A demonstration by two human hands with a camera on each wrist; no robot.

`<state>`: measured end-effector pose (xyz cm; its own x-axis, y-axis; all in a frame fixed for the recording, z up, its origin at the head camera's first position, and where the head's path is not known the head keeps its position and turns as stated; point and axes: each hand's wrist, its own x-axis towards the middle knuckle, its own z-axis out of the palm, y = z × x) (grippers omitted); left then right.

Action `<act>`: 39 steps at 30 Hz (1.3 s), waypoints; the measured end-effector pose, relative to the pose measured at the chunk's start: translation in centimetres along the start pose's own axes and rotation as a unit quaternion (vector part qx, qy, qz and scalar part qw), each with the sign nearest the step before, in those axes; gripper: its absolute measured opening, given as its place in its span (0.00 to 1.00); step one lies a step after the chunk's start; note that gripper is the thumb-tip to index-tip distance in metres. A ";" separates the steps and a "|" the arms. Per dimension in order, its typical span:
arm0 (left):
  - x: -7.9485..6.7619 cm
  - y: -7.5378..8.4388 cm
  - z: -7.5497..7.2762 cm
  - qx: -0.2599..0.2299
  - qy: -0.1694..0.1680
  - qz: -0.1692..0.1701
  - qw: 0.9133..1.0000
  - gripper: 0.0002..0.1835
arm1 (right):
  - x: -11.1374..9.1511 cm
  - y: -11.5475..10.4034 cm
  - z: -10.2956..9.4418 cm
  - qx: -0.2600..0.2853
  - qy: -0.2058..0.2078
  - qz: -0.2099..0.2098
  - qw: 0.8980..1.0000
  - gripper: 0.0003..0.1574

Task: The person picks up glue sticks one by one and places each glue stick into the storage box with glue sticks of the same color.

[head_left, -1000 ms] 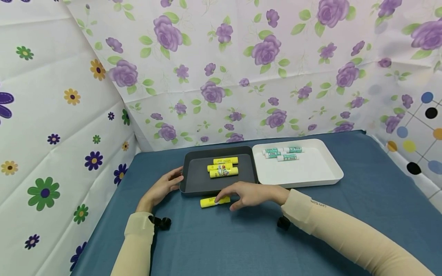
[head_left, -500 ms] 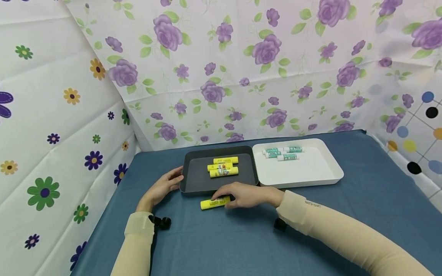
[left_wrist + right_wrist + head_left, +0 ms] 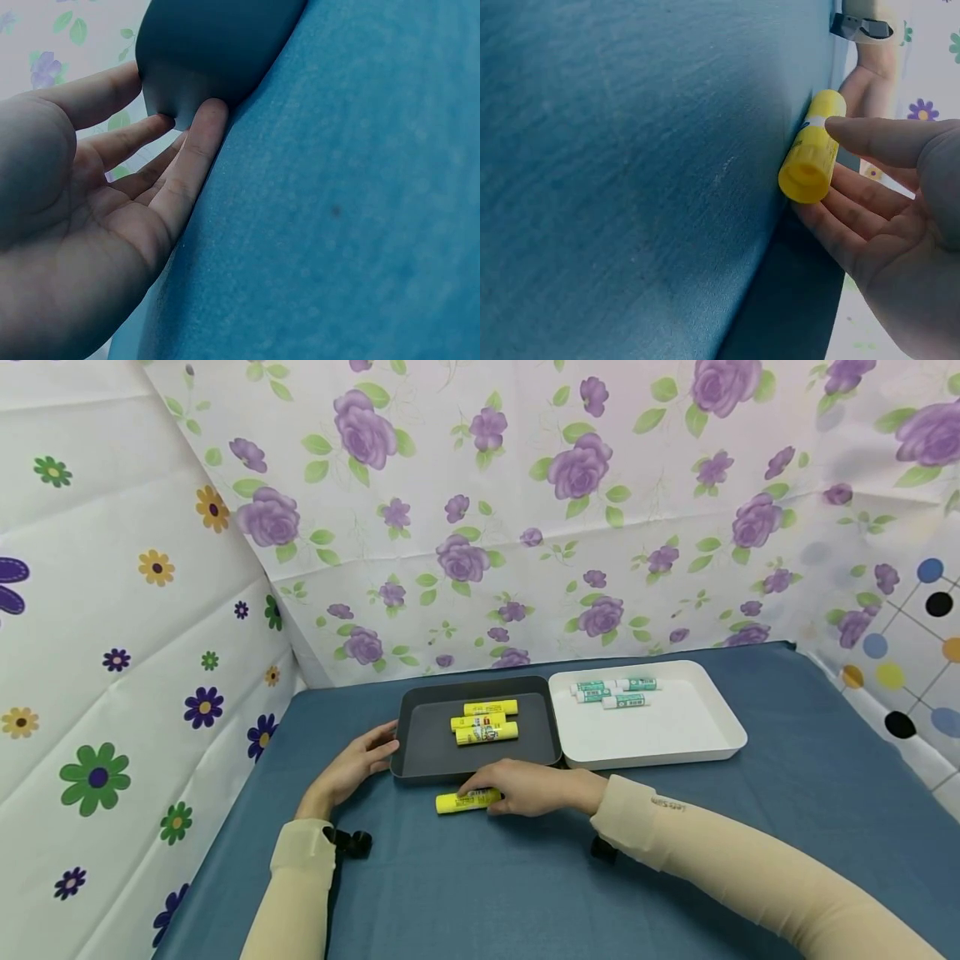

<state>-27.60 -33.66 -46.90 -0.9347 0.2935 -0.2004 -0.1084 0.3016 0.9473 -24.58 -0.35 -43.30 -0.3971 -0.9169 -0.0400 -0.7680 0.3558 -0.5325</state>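
Observation:
A yellow glue stick point(image 3: 461, 802) lies on the blue cloth before the dark grey tray point(image 3: 427, 764). My right hand point(image 3: 528, 787) pinches its right part; in the right wrist view the thumb point(image 3: 870, 139) is on one side of the glue stick point(image 3: 814, 146) and the fingers are behind it. Inside the dark tray, three yellow glue sticks point(image 3: 486, 733) lie side by side. My left hand point(image 3: 352, 772) touches the tray's left edge with extended fingers. In the left wrist view, thumb and fingertips of the left hand point(image 3: 112, 180) rest against the tray's outer wall point(image 3: 202, 60).
Right beside the dark tray stands a white tray point(image 3: 660, 735) holding several green-and-white sticks point(image 3: 626, 701). Blue cloth point(image 3: 465, 893) covers the table. A flowered curtain point(image 3: 465, 602) rises behind it, with another patterned sheet point(image 3: 127, 693) at the left.
My right hand has moved slightly left and closed its thumb and fingers about the yellow glue stick. The left hand and both trays have stayed in place.

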 end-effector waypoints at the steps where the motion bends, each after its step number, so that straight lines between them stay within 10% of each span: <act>1: 0.0 0.0 0.0 0.000 0.001 0.000 1.000 0.34 | 0.0 -0.1 0.0 -0.005 0.002 -0.002 1.000 0.29; 17: 0.2 -0.2 -0.1 0.010 0.004 -0.002 1.000 0.35 | -0.1 -0.3 -0.3 0.011 0.021 -0.015 1.000 0.29; 39: -0.1 -0.2 -0.1 -0.005 -0.012 0.017 1.000 0.34 | 0.2 1.2 -7.2 0.052 0.085 0.052 0.994 0.27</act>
<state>-27.52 -33.86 -47.02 -0.9294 0.3250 -0.1747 -0.0807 0.2829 0.9558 -29.19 1.15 -37.85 -0.5578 -0.8291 0.0394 -0.6654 0.4183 -0.6183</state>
